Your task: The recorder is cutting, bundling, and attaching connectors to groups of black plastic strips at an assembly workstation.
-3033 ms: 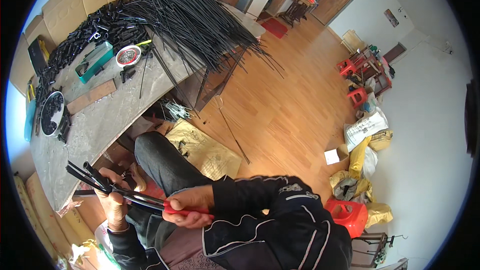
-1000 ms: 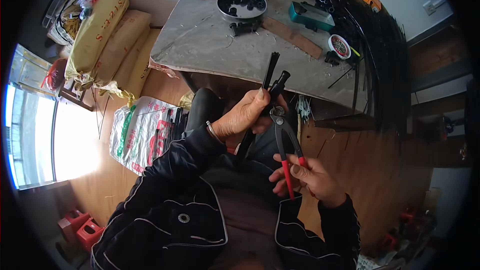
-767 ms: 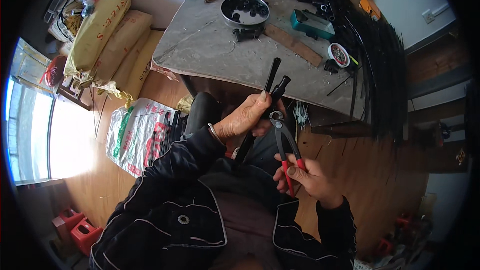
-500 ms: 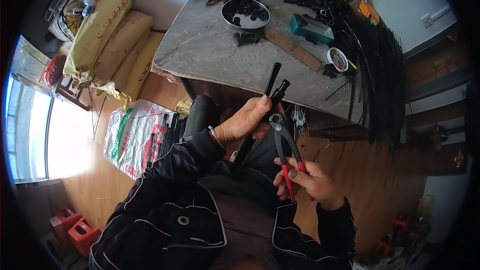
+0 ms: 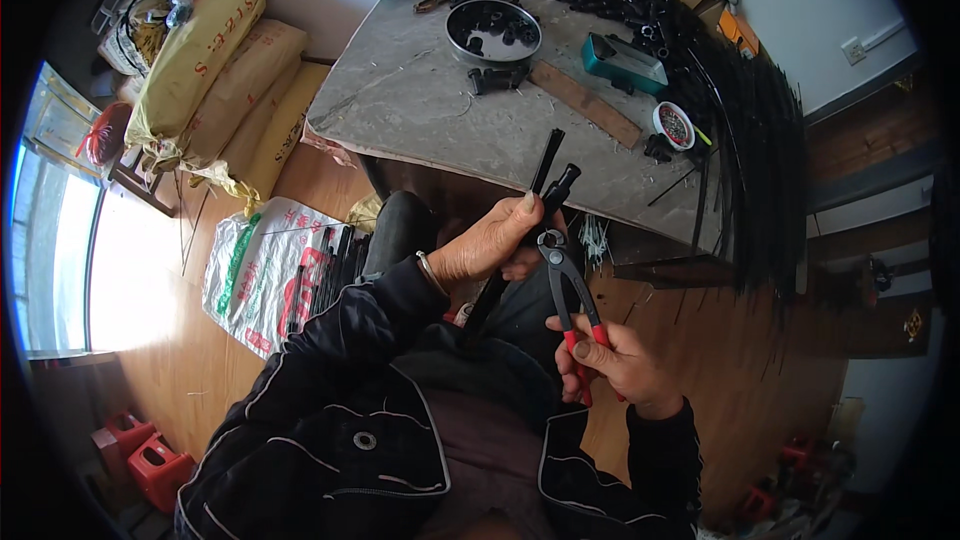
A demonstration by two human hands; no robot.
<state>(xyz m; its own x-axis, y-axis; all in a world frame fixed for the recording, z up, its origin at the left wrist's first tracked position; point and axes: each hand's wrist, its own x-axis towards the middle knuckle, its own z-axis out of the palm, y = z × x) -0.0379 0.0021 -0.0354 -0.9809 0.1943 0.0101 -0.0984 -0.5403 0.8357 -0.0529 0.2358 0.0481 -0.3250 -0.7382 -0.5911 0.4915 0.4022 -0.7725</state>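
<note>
My left hand [image 5: 492,243] is closed round a thin black rod [image 5: 548,160] and a thicker black tube [image 5: 562,184] with a flared end, both pointing up and away over my lap. Below the fist, a black length runs on down between my legs. In my right hand [image 5: 630,370] is a pair of end-cutting pincers [image 5: 558,258] with red handles, the fingers wrapped round them. The pincers' jaws are right beside the left fingers, at the black tube. What lies between the jaws is too small to make out.
A grey table [image 5: 400,90] ahead bears a metal bowl [image 5: 494,57] of black parts, a wooden strip [image 5: 585,102], a teal box [image 5: 625,65] and a white cup [image 5: 673,126]. Black rods [image 5: 765,180] hang off its right side. Filled sacks [image 5: 195,60] and a plastic bag [image 5: 265,275] lie left.
The right fingers have curled slightly more round the pincers' handles, which look a little closer together. The left hand and black rods hold almost still.
</note>
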